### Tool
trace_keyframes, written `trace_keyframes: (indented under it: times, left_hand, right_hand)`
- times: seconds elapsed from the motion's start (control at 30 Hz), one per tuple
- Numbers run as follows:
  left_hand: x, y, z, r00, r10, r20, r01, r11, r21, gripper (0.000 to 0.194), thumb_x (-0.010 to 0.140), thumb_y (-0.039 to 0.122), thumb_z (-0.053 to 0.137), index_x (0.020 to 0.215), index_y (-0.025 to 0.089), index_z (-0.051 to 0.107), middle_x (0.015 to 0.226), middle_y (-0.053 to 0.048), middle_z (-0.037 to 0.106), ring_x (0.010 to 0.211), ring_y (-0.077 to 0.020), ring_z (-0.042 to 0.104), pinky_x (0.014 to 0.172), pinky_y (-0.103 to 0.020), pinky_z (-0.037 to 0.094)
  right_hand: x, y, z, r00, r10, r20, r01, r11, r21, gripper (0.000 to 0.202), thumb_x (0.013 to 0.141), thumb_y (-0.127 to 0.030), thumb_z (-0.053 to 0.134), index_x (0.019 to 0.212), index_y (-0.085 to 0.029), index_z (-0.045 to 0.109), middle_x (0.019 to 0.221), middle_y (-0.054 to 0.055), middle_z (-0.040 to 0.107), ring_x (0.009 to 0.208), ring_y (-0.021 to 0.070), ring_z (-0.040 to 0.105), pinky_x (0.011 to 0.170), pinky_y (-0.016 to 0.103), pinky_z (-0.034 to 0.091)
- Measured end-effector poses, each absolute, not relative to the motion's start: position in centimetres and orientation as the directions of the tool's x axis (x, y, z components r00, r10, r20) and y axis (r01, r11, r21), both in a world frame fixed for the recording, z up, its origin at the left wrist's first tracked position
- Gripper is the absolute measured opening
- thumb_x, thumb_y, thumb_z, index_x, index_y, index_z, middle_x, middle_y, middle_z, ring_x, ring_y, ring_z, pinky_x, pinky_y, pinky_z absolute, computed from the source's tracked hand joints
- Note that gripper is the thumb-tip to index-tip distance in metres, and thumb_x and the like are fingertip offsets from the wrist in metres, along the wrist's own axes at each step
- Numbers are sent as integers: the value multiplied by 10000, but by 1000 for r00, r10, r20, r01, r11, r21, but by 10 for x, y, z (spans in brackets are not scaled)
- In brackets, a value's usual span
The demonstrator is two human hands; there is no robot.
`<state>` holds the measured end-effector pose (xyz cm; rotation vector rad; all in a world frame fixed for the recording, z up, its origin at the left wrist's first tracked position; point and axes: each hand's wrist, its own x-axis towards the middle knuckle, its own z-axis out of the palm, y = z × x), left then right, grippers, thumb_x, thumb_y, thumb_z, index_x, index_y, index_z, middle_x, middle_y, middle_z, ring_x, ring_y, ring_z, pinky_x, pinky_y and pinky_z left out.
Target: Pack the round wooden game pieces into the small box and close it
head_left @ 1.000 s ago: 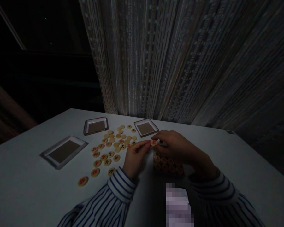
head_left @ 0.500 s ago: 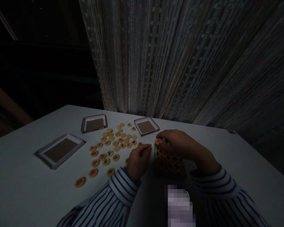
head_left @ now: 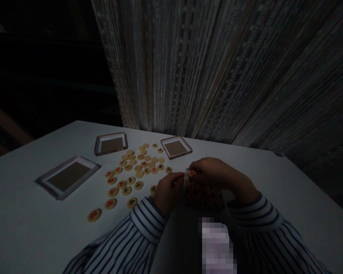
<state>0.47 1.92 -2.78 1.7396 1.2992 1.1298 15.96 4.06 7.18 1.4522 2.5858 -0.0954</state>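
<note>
My right hand (head_left: 214, 173) is closed in a pinch on a Chinese chess piece (head_left: 192, 173) with a red character, at the far left corner of a box. The box (head_left: 186, 190) holds rows of round chess pieces (head_left: 201, 194), partly covered by my right hand and in deep shade. My left hand (head_left: 167, 192) rests just left of the box, fingers curled, with thumb and forefinger together at the box's left edge. What those fingers hold, if anything, is hidden. Several loose chess pieces (head_left: 138, 185), some with red or black characters and some blank, lie left of my left hand.
Three shallow trays or lids stand on the white table (head_left: 60, 217): one at left (head_left: 70, 177), one at back left (head_left: 111, 144), one at the back middle (head_left: 175, 147). A curtain (head_left: 171, 68) hangs behind the table. A pixelated patch (head_left: 217, 247) covers something at the front.
My right hand has lowered the red-marked piece into the far left corner of the box. My left fingertips have come closer to the box's edge. The view has shifted slightly.
</note>
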Motion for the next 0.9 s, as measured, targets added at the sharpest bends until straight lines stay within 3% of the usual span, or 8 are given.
trace_keyframes:
  times: [0.9]
  left_hand:
    - [3, 19, -26, 151, 967, 205, 383, -248, 890, 232, 798, 176, 475, 927, 170, 668, 917, -59, 696, 828, -169, 639, 737, -279, 515]
  right_hand:
    - [167, 56, 45, -590, 778, -217, 799, 601, -16, 225, 797, -228, 482, 943, -219, 652, 860, 57, 684, 752, 182, 608, 610, 254, 374]
